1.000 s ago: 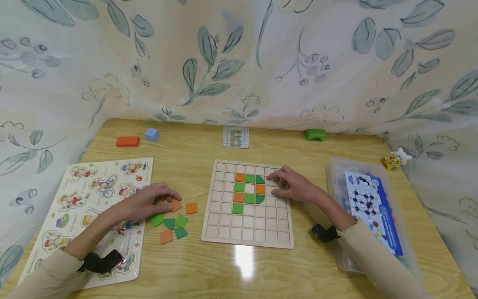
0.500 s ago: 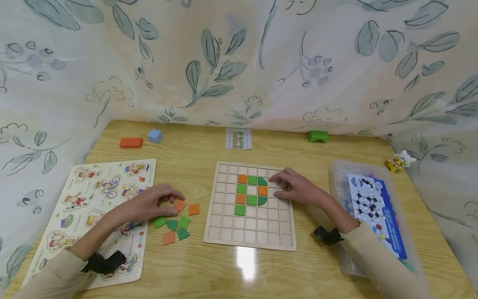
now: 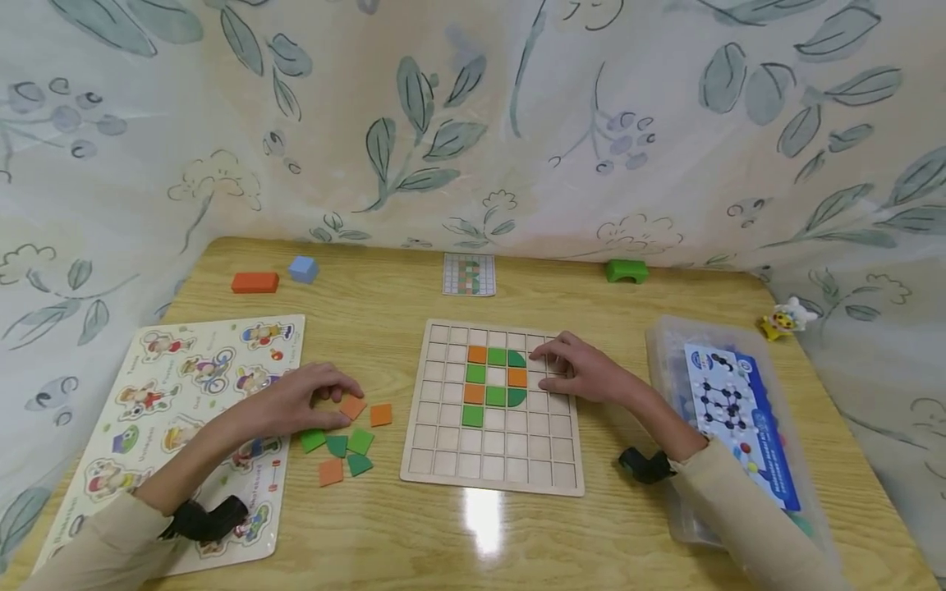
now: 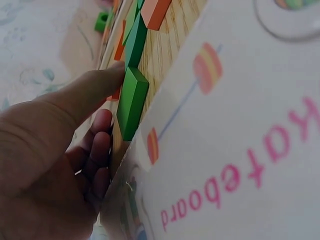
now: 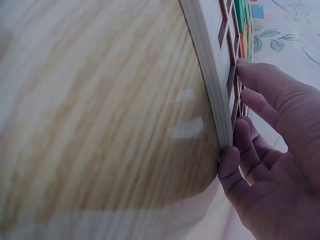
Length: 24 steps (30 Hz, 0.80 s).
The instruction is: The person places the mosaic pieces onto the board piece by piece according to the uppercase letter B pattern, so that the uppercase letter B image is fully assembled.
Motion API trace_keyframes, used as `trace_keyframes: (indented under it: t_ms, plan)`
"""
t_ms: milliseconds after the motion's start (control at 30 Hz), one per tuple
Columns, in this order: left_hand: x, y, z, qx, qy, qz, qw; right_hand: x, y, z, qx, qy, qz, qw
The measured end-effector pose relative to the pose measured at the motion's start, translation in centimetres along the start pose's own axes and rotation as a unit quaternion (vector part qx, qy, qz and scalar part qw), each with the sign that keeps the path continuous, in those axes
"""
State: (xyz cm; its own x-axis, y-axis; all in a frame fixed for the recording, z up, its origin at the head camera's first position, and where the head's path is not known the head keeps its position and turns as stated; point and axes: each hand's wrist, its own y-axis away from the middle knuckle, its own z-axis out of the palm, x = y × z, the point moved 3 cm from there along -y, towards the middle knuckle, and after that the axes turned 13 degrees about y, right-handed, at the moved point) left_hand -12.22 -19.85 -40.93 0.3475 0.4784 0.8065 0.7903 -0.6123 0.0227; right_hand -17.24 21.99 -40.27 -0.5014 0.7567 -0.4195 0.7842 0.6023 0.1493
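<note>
Left hand [image 3: 291, 401]: half-curled at an orange tile [image 3: 354, 408] (whether gripped, I couldn't tell).
Right hand [image 3: 587, 372]: spread, empty, rested on the grid board [image 3: 469, 468], presumably to steady it.

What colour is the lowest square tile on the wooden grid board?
The lowest square tile is green, clearest in the head view.

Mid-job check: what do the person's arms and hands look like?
The left sleeve and right sleeve are plain pale beige. A curved black device sits near the end of each; I can make out no cables. The left hand and right hand are bare, with no gloves.
</note>
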Motion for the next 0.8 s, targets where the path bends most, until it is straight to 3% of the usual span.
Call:
trace_keyframes:
  t_ms: [433,600,733,800]
  plan:
    - [0.5,0.1,0.1,-0.004,0.006,-0.015,0.9999,0.2,-0.1,0.2,-0.007,-0.006,0.009,1.000]
    - [0.3,0.0,-0.3,-0.005,0.035,-0.042,0.9985,0.1,0.0,0.1,-0.006,-0.004,0.011,1.000]
    - [1.0,-0.3,-0.3,0.016,0.075,-0.072,0.9945,0.1,0.0,0.1,-0.007,-0.005,0.009,1.000]
    - [2.1,-0.9,0.5,0.034,0.076,-0.066,0.9943,0.1,0.0,0.0,-0.006,-0.005,0.008,1.000]
